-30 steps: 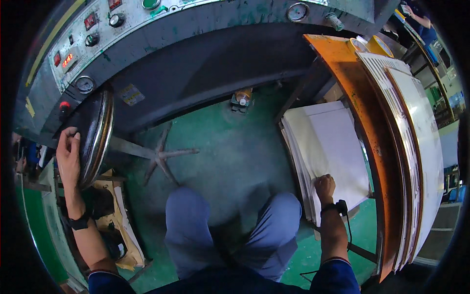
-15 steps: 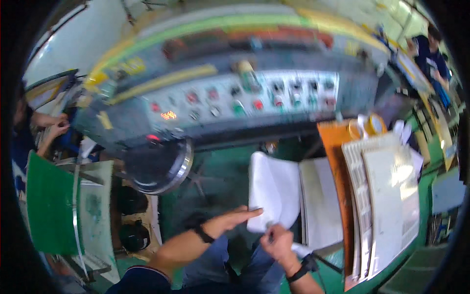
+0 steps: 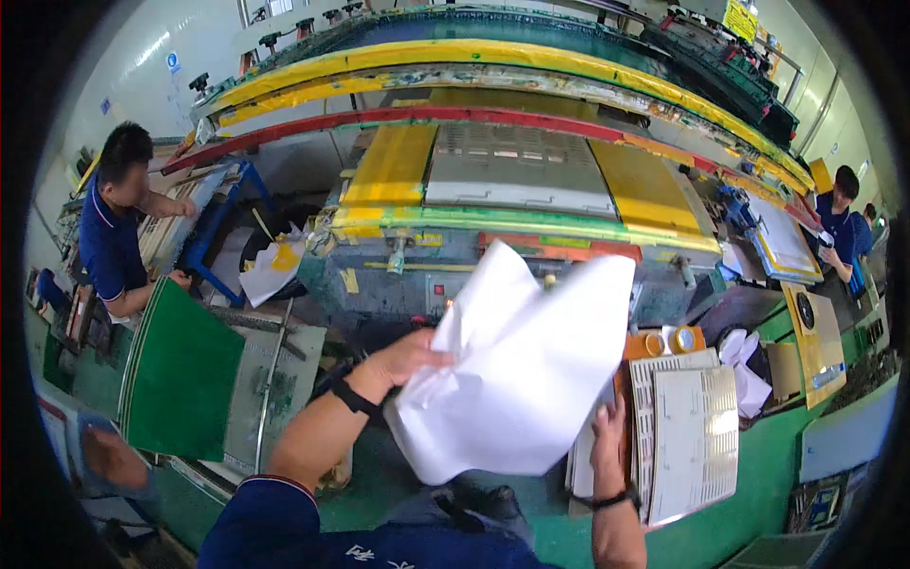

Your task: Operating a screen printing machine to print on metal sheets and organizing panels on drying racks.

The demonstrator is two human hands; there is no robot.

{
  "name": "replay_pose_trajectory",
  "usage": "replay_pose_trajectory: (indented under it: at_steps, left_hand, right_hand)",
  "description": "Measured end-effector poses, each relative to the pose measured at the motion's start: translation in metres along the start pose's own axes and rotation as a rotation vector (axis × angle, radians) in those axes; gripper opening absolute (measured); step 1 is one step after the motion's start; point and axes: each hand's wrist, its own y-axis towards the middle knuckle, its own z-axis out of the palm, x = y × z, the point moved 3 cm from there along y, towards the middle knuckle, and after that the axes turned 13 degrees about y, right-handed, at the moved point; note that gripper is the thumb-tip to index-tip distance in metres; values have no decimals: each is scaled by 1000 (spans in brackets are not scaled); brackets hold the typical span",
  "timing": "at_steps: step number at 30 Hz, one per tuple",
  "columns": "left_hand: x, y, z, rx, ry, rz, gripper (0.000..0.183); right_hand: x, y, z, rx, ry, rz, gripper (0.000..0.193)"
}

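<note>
A large white sheet of paper (image 3: 531, 379), bent and creased, hangs in front of me above the floor. My left hand (image 3: 412, 358) pinches its left edge, with the thumb lying on top and the other fingers partly hidden. Just beyond the sheet's lower right side is my right hand (image 3: 609, 436), its fingers stretched upward and nothing seen in them. It is beside a stack of light flat panels (image 3: 692, 427), and the paper's right edge passes close to it. Whether the right fingertips touch the paper I cannot tell.
Ahead stands a printing machine with a yellow-taped frame (image 3: 474, 57) and a slotted panel (image 3: 517, 166) on its bed. Tape rolls (image 3: 682, 339) lie behind the panel stack. A green board (image 3: 180, 375) is at left. One person (image 3: 118, 223) works left, another (image 3: 839, 223) at right.
The view has tilted up toward the machine. The paper has risen from beside the stack and spread out, held by my left hand. My right hand has opened and moved right.
</note>
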Motion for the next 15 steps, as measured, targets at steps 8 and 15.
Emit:
replay_pose_trajectory:
  at_steps: [8,15]
  left_hand:
    - [-36,-27,-55,-207,69,18,44]
    - [-90,48,-114,-580,182,79,23]
  right_hand:
    - [76,26,131,555,358,205,72]
    - [127,155,174,370,-102,-23,37]
